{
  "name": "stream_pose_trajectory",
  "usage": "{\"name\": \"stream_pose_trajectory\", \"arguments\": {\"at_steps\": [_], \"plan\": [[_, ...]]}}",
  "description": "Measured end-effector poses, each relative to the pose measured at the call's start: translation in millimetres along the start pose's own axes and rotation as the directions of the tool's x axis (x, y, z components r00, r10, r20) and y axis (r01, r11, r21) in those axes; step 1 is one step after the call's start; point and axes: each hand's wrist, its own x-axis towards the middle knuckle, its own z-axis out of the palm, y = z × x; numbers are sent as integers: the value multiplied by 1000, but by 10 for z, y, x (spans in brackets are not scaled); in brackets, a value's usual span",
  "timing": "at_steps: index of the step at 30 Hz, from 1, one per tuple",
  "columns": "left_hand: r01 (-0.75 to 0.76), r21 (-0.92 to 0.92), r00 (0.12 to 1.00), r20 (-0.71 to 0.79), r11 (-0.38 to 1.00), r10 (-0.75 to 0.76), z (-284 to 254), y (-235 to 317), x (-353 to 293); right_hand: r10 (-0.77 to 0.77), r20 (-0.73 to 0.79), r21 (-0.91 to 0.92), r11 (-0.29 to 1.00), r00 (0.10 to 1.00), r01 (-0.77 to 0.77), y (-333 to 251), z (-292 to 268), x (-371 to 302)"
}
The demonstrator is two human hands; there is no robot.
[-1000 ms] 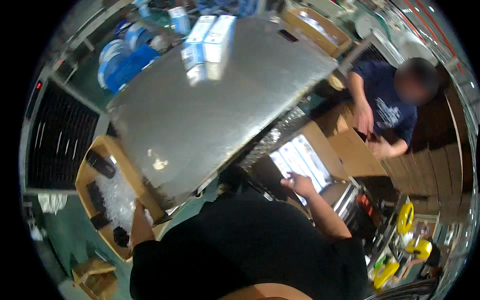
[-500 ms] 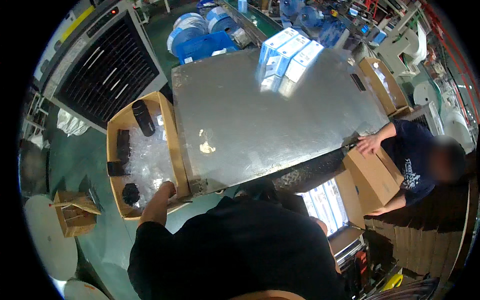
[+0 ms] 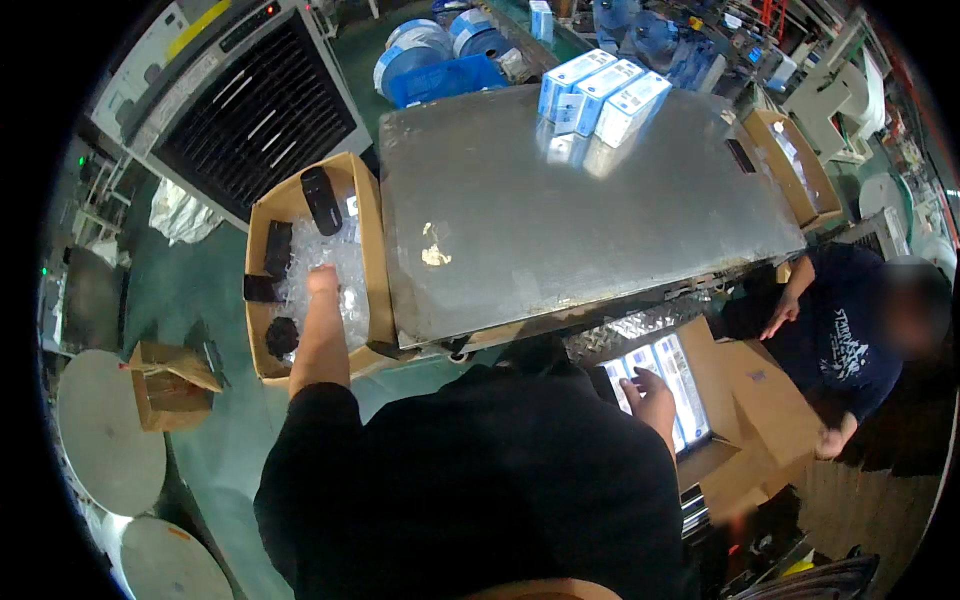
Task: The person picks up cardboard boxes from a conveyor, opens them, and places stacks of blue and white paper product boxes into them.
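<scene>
A broad grey metal table, its top scuffed and glossy, carries three upright blue-and-white rectangular cardboard boxes side by side near the far edge. A thin dark rectangular object lies by the right edge, and a pale, flaky patch marks the left. On the smooth green floor sits a small brown cardboard box; a large tan cardboard carton beside the table probably stands there too, its base being hidden.
</scene>
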Motion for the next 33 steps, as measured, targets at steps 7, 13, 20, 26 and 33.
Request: {"name": "stream_pose_trajectory", "arguments": {"at_steps": [7,13,20,26,33], "plan": [[168,-449,315,868,878,384,731,2483,-2750,-85,-191,213,969,978,126,183,59,-6],[-121,-114,-327,943,986,69,1715,2506,-4517,-76,-59,470,878,995,95,60,69,187],[-11,41,-174,984,999,-42,1832,2239,-5095,727,-82,747,497,681,-441,1670,617,-197],[-164,-94,-77,994,982,82,1924,2180,-5019,909,-102,393,410,404,-823,2077,342,-345],[-755,-428,-267,893,497,363,2317,2347,-4899,851,-357,502,522,384,-690,2001,107,-362]]}}
